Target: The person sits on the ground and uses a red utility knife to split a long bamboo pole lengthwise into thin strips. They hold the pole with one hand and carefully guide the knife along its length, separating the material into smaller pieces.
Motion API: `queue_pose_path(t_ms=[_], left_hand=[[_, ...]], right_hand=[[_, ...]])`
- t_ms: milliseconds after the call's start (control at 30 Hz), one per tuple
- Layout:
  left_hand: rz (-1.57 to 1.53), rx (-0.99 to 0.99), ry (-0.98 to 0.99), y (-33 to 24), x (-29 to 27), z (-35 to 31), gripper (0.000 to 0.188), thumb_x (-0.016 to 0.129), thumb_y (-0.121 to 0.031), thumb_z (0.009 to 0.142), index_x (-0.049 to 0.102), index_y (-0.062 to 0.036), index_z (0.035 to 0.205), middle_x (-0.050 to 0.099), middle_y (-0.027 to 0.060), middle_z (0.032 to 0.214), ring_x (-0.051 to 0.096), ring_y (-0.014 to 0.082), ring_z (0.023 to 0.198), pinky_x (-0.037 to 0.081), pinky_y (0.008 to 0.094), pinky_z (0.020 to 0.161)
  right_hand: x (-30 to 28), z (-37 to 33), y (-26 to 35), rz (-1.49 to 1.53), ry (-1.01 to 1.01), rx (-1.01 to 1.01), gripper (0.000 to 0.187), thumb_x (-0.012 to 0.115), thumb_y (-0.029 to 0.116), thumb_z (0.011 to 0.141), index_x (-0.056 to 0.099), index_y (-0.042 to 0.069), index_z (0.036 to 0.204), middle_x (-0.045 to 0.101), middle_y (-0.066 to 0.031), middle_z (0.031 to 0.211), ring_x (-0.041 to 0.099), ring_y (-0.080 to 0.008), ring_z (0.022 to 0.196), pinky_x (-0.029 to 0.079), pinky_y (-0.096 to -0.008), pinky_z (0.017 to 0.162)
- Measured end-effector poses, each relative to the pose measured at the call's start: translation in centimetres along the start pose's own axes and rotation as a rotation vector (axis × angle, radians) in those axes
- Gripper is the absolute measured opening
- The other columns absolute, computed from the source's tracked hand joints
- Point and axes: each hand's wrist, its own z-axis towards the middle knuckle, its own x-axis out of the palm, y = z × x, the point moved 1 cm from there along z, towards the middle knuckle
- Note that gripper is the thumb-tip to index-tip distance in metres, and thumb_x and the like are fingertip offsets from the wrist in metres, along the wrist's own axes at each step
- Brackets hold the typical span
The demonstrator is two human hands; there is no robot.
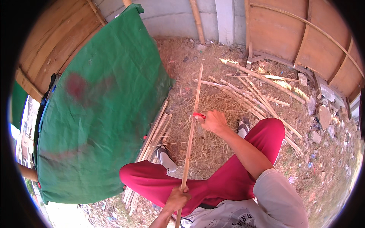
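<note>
A long, narrow bamboo strip (193, 129) runs upright through the middle, from between my legs toward the far ground. My left hand (178, 198) is closed round its near part, close to my lap. Further up, my right hand (215, 122) is closed on a small red-handled tool (199, 115). The tool's tip meets the strip's side; whether it is a knife or another cutter is too small to tell. Thin pale shavings (213, 148) lie on the ground below both hands, between my feet.
Several bamboo strips (256, 95) lie crossed at the far right, and more strips (155, 135) are stacked to the left. A green sheet (102, 110) hangs close on the left. Wooden panels (281, 28) stand behind, with rubble (324, 117) along the right.
</note>
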Motion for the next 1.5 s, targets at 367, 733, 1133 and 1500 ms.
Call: queue_pose_path(t_ms=[367,733,1133,1500], left_hand=[[0.096,0.019,-0.087,1.7,-0.5,-0.4,0.014,0.061,-0.005,0.078,0.048,-0.0071,0.077,0.048,0.0025,0.059,0.051,0.0136,0.053,0.04,0.0344,0.049],[0.224,0.035,-0.095,3.4,-1.2,-3.0,0.013,0.06,-0.008,0.075,0.05,-0.0009,0.077,0.05,0.0185,0.064,0.054,0.032,0.063,0.046,0.0433,0.066],[0.555,0.148,-0.442,9.0,-1.7,-13.0,0.012,0.065,-0.015,0.086,0.068,-0.0043,0.09,0.065,0.0131,0.066,0.066,0.0308,0.064,0.052,0.0439,0.059],[0.775,0.32,-0.904,7.7,-3.1,-6.9,0.008,0.063,0.002,0.083,0.055,0.0003,0.08,0.06,0.0209,0.055,0.065,0.038,0.05,0.047,0.046,0.047]], right_hand=[[0.7,-0.7,1.3,0.075,0.086,0.042,0.041,0.06,0.051,0.095,0.076,0.02,0.117,0.068,-0.0178,0.069,0.069,-0.034,0.067,0.056,-0.0463,0.06],[2.9,1.9,-1.7,-0.013,-0.01,0.053,0.039,0.06,0.054,0.093,0.077,0.025,0.113,0.071,-0.0192,0.077,0.07,-0.0358,0.073,0.057,-0.0476,0.067],[1.8,4.3,-8.6,0.163,-0.194,0.327,0.049,0.064,0.055,0.089,0.074,0.007,0.093,0.074,-0.0196,0.095,0.071,-0.04,0.091,0.056,-0.0487,0.079],[5.8,1.0,-9.7,-0.272,0.118,0.133,0.051,0.063,0.046,0.091,0.071,0.003,0.118,0.072,-0.0191,0.115,0.069,-0.0371,0.109,0.055,-0.05,0.089]])
